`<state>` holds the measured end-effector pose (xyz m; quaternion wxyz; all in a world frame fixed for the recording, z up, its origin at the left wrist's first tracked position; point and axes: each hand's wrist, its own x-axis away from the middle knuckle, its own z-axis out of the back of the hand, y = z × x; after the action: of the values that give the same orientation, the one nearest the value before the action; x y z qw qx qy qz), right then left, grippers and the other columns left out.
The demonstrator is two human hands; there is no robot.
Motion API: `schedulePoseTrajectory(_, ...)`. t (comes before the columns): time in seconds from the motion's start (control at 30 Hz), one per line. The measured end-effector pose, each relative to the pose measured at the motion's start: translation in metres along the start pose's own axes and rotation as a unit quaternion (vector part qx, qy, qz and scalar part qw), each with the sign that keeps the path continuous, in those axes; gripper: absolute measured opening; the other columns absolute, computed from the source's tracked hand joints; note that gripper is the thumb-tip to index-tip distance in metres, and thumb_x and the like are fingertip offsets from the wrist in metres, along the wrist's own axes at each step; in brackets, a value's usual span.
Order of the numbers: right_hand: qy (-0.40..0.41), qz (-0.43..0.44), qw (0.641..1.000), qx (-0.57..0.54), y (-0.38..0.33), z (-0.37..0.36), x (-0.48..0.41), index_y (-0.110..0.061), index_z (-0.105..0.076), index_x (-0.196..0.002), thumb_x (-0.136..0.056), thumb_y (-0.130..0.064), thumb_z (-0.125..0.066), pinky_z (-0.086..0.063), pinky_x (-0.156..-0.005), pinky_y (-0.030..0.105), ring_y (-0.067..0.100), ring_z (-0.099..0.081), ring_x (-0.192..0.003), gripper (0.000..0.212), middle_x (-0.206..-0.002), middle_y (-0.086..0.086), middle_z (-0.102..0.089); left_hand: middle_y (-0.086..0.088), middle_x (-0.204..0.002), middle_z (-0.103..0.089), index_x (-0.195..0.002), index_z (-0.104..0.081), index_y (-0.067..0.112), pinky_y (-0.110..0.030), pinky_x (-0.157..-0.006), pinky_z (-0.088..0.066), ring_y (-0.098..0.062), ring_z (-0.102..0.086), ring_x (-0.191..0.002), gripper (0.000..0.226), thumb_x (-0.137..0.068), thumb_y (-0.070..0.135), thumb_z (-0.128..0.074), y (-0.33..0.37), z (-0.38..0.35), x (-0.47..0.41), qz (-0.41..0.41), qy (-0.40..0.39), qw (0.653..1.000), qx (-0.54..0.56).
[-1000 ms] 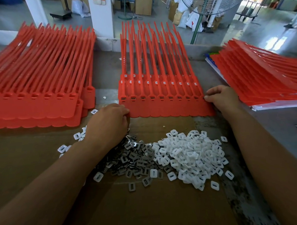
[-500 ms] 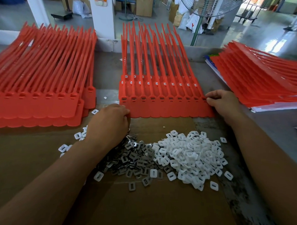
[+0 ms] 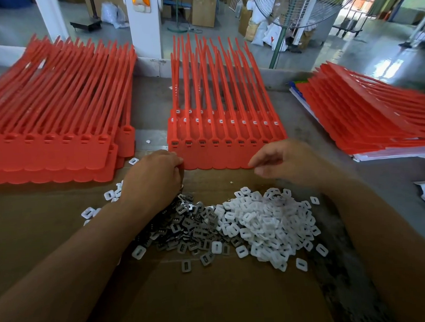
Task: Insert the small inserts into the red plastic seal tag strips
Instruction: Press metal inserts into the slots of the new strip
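Note:
A sheet of joined red seal tag strips (image 3: 220,150) lies in the middle of the bench, tails pointing away from me. My left hand (image 3: 153,178) grips its near left corner. My right hand (image 3: 284,162) hovers over the sheet's near right part, fingers loosely curled, thumb and forefinger apart, holding nothing I can see. In front of the hands lie a heap of grey metal inserts (image 3: 192,227) and a heap of white plastic inserts (image 3: 265,221) on brown cardboard (image 3: 212,299).
A thick stack of red strip sheets (image 3: 52,143) fills the left of the bench. Another stack (image 3: 375,119) rests on papers at the right. Loose white inserts (image 3: 89,212) lie by my left wrist. Beyond the bench edge stand a white pillar (image 3: 144,25) and a fan (image 3: 297,6).
My right hand has left the sheet's right corner and moved left and toward me, fingers loosening. My left hand stays at the left corner.

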<state>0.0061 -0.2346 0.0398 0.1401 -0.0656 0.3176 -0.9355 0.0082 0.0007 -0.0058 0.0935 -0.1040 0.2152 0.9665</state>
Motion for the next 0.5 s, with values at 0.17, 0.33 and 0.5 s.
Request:
schedulePoseTrajectory(0.17,-0.076,0.018,0.997,0.000,-0.009,-0.012,0.002,-0.031,-0.066,-0.078,-0.077,-0.012,-0.072,-0.041,-0.061,0.001,-0.012,-0.059,-0.065,0.020,-0.065,-0.023,-0.064,-0.010,-0.114,-0.062,-0.103,-0.067,0.009,-0.033,-0.087,-0.042,-0.026,-0.056,-0.104,0.029,-0.087,0.009,-0.043,0.000,0.000,-0.001,0.000,-0.006,1.000,0.001)
schedulePoseTrajectory(0.33,-0.085,0.010,0.996,0.026,-0.008,-0.018,0.001,-0.036,-0.064,-0.072,-0.076,-0.010,-0.073,-0.045,-0.061,0.005,-0.012,-0.058,-0.064,0.027,-0.074,-0.017,-0.063,-0.009,-0.116,-0.062,-0.105,-0.066,0.010,-0.034,-0.088,-0.042,-0.026,-0.056,-0.105,0.030,-0.087,0.009,-0.042,0.000,0.000,-0.001,0.000,-0.007,1.000,-0.001)
schedulePoseTrajectory(0.5,-0.073,0.007,0.997,0.020,-0.008,-0.021,0.001,-0.035,-0.065,-0.073,-0.078,-0.011,-0.070,-0.044,-0.053,0.007,-0.006,-0.059,-0.058,0.025,-0.071,-0.015,-0.062,-0.008,-0.115,-0.062,-0.104,-0.067,0.010,-0.034,-0.086,-0.042,-0.026,-0.056,-0.104,0.030,-0.087,0.009,-0.042,0.001,0.000,-0.001,0.001,-0.008,1.000,-0.001)
